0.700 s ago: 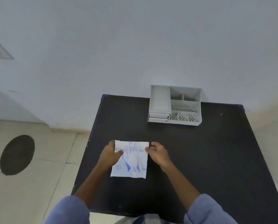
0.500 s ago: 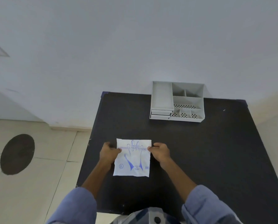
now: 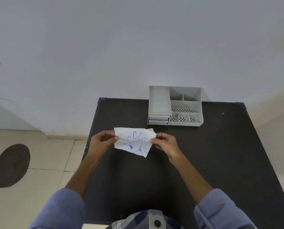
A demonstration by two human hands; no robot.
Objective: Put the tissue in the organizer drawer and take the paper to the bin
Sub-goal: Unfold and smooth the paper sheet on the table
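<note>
A white paper packet (image 3: pixel 132 141) printed with a blue glove outline and blue lettering hangs above the black table (image 3: pixel 220 154), slightly crumpled. My left hand (image 3: pixel 103 141) pinches its left edge and my right hand (image 3: pixel 164 142) pinches its right edge. The grey organizer (image 3: pixel 175 105) stands at the far edge of the table against the wall, with a tray on the left, small shut drawers (image 3: pixel 158 119) under that tray, and several open compartments on the right. I cannot tell whether a tissue is inside the packet.
A white wall rises behind the table. Beige tiled floor lies to the left, with a dark round patch (image 3: pixel 11 165) on it. No bin is in view. My blue sleeves and checked shirt fill the bottom edge.
The packet lay flat on the table with my hands at its top corners; both hands have since lifted it off the surface and it has bent and crumpled a little.
</note>
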